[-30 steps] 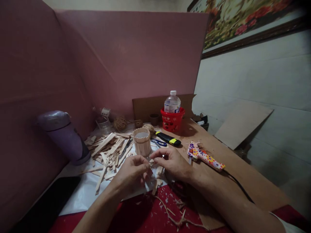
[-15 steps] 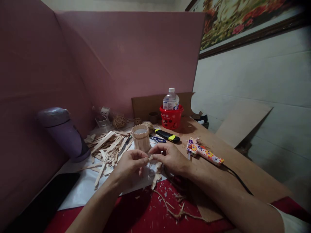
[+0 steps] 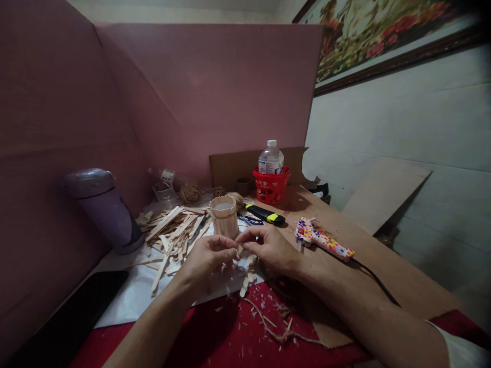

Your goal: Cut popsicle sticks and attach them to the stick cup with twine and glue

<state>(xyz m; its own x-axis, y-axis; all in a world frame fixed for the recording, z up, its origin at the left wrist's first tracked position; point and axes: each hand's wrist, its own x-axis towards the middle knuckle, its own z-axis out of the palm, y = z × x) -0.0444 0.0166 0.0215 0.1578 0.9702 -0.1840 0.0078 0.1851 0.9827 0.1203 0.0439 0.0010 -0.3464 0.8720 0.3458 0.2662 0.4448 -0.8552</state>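
Observation:
My left hand [image 3: 209,258] and my right hand [image 3: 270,249] meet just in front of a round cup faced with wooden sticks [image 3: 224,217]. A small pale wooden piece [image 3: 240,250] is pinched between the fingertips of both hands. Short cut stick pieces [image 3: 246,284] lie below my right hand on white paper [image 3: 123,299]. To the left spreads a heap of flat wooden sticks [image 3: 176,230]. Twine [image 3: 284,337] trails over the red cloth [image 3: 207,337] among shavings.
A flowered glue gun [image 3: 322,240] with a black cord lies right, a utility knife [image 3: 264,214] behind my right hand. Farther back stands a red bucket [image 3: 270,186] holding a bottle [image 3: 271,159]. At left are a purple tumbler [image 3: 107,214] and a black flat object [image 3: 76,317].
The wooden piece at my fingertips has tilted more upright. Both hands stay in nearly the same place, and the whole view has shifted slightly.

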